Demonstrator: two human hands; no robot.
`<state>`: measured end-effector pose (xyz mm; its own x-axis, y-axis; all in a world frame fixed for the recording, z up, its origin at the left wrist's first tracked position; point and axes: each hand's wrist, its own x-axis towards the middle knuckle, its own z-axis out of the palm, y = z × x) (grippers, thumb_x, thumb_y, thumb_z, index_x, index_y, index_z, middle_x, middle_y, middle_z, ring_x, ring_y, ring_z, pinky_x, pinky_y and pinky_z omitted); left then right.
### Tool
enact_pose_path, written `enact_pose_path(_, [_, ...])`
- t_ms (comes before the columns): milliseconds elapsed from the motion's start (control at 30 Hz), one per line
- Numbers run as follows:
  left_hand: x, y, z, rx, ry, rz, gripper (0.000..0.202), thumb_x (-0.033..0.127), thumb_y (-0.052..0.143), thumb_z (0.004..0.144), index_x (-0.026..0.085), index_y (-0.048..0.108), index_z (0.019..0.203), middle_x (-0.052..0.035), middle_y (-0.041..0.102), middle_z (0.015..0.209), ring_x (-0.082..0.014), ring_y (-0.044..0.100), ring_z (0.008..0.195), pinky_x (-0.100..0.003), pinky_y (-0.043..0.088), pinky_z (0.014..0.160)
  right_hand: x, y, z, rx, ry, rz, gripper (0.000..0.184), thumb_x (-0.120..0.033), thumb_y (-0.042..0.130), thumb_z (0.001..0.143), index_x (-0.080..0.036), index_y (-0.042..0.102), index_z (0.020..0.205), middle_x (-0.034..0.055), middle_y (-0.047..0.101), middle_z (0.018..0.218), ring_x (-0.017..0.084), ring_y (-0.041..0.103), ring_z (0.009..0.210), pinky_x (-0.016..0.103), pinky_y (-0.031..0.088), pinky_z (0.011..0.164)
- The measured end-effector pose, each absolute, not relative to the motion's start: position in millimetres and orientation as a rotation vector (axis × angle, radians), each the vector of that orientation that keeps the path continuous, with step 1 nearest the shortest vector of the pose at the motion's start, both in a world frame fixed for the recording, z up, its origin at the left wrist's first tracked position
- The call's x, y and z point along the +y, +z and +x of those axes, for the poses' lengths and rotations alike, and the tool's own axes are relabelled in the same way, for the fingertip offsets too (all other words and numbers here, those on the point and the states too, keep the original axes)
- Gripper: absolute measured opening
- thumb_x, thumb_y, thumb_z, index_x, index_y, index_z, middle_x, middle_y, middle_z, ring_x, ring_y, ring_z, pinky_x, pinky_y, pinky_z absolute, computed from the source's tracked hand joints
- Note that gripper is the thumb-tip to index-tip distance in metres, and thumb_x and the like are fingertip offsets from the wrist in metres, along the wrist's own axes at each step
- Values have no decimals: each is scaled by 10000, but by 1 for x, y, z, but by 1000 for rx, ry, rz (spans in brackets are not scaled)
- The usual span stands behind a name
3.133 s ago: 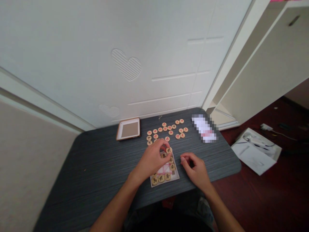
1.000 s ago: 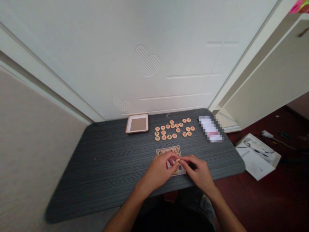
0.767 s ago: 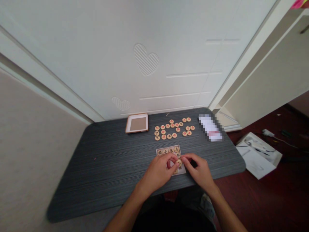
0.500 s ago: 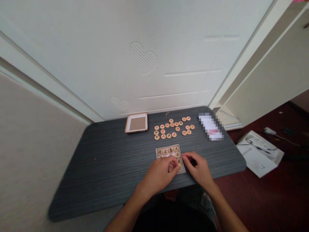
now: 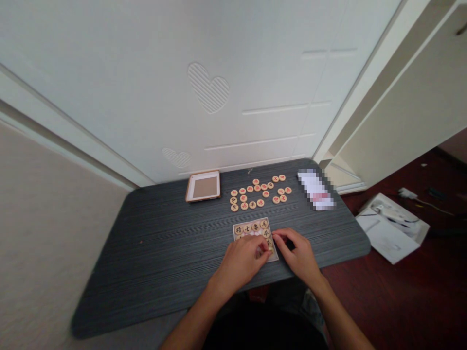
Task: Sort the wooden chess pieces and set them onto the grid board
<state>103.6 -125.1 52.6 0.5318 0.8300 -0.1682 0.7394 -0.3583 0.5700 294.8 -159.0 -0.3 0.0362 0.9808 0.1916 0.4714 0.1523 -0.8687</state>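
A shallow pale tray (image 5: 276,255) with round wooden Chinese chess pieces (image 5: 256,226) lies near the table's front edge. The pieces seen in it carry black characters and stand along its far and right sides. My left hand (image 5: 243,257) reaches over the tray and hides much of its inside. Its thumb and fingers are pinched on a Chinese chess piece (image 5: 270,250) at the near right corner. Just against the tray's right edge, my right hand (image 5: 299,255) has thumb and forefinger brought together; whether anything is between the tips is hidden.
Several loose pieces (image 5: 243,198), mostly red-marked, lie spread beyond the tray on the dark table (image 5: 156,253). An open box lid (image 5: 205,187) rests at the back left, a blurred-out flat item (image 5: 316,190) at the right. A white box (image 5: 392,228) stands on the floor.
The view has shifted slightly. Both hands keep nearly the same place at the tray, and the left fingers are still at its near right corner.
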Motion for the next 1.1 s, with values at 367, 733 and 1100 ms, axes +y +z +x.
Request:
enact_pose_path(367, [-123,50,105,1234,233,2181,79,313,606,926,267,668,941,3,735,960,-204,666,919,-280,453,786,-160,-2,295,-1551,747,-1438,156,-283,580,966,-243,723,1015,33,746,926,199,695,845,304,530,803])
enact_pose_path(733, [-124,50,106,1238,196,2215,157,341,571,951,284,717,943,-16,742,974,-212,667,925,-286,462,801,-159,-2,295,-1535,742,-1444,157,-300,584,964,-242,725,1002,29,747,919,192,695,832,298,534,791])
enact_pose_path(1100, [-122,55,103,1290,181,2158,135,308,575,951,283,686,1024,-5,754,1038,-210,686,960,-281,480,816,-158,-1,296,-1539,733,-1446,188,-331,571,967,-237,728,1010,46,758,926,206,703,831,307,550,772])
